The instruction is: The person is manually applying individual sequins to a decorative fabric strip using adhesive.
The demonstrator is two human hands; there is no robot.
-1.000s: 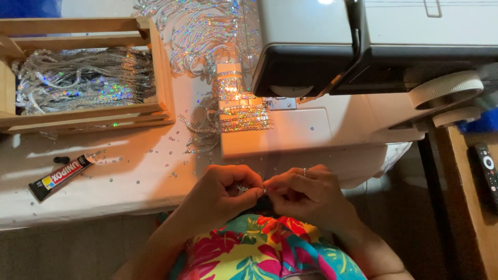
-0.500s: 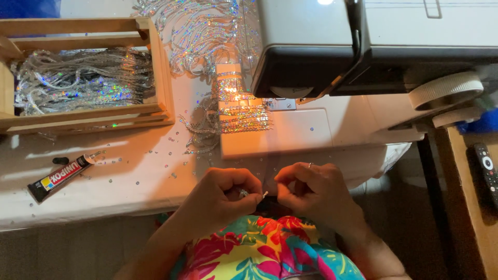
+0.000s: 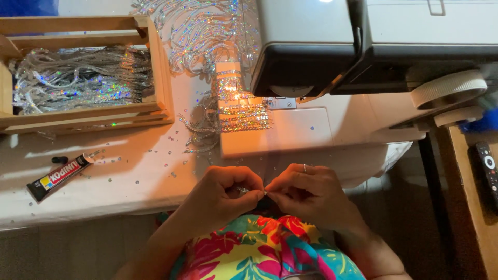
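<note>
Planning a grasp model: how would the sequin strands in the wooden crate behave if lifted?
The sequin strands lie in a loose tangled heap, so they are probably floppy and apt to snag and come up in clumps. They look thin, so likely light. Loose sequins dot the table, suggesting they shed.

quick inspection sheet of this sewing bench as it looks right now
surface: white table, strewn with loose sequins
job's things: small shiny piece pinched between both hands; sequin fringe lit under the sewing machine
clutter: glue tube, its black cap off; wooden crate of sequin strands
grips: left hand and right hand fingertip to fingertip, near the table edge
cables: nothing seen
surroundings: remote control on wooden side surface; floral garment
</note>
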